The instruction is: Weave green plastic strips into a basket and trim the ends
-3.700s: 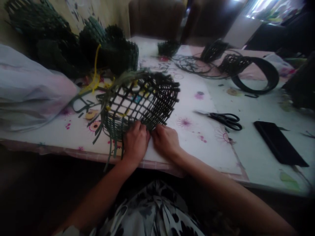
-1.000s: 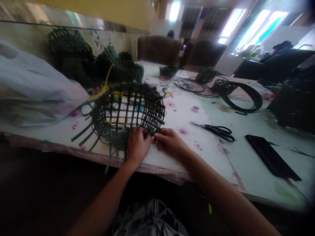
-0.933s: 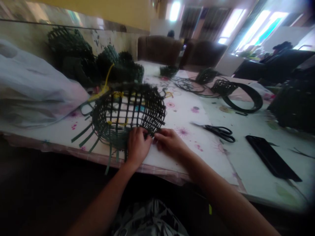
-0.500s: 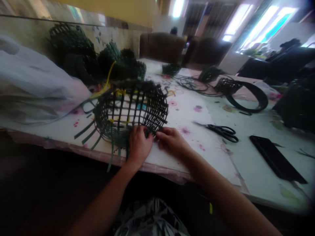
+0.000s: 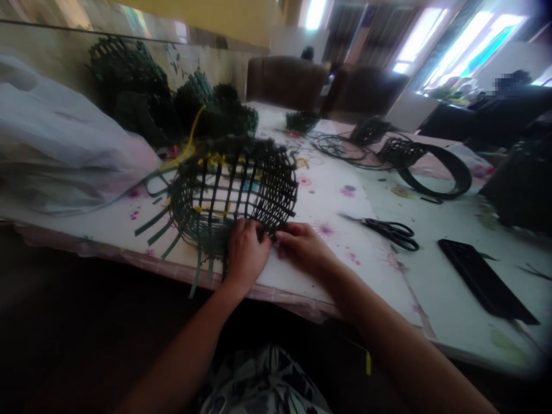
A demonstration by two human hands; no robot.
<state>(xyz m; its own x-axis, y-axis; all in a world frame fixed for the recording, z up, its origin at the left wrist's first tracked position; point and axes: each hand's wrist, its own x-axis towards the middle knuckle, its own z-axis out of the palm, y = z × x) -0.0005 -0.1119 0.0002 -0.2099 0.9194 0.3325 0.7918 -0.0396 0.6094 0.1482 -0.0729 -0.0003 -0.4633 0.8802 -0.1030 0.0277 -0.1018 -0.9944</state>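
Note:
A dark green woven basket point(image 5: 276, 198) lies tilted near the table's front edge, its open lattice showing the tabletop through it. Loose green strips point(image 5: 158, 231) stick out from its left and front rim. My left hand point(image 5: 249, 244) grips the near rim, with fingers curled over the weave. Close beside it, my right hand point(image 5: 299, 241) is closed in a pinch at the rim's right part; the strip end between its fingers is too blurred to make out clearly. Yellow ties point(image 5: 215, 160) show at the basket's far side and inside.
Black-handled scissors point(image 5: 386, 230) and a black phone point(image 5: 483, 279) lie to the right on the floral-covered table point(image 5: 328, 276). A white plastic bag point(image 5: 64, 144) stands at left, before more woven pieces point(image 5: 129, 75). A coiled black band point(image 5: 457, 172) lies farther back. A person point(image 5: 509, 103) sits beyond.
The view has shifted very slightly, moving the scene a little to the right. Both hands stay at the same place on the basket rim.

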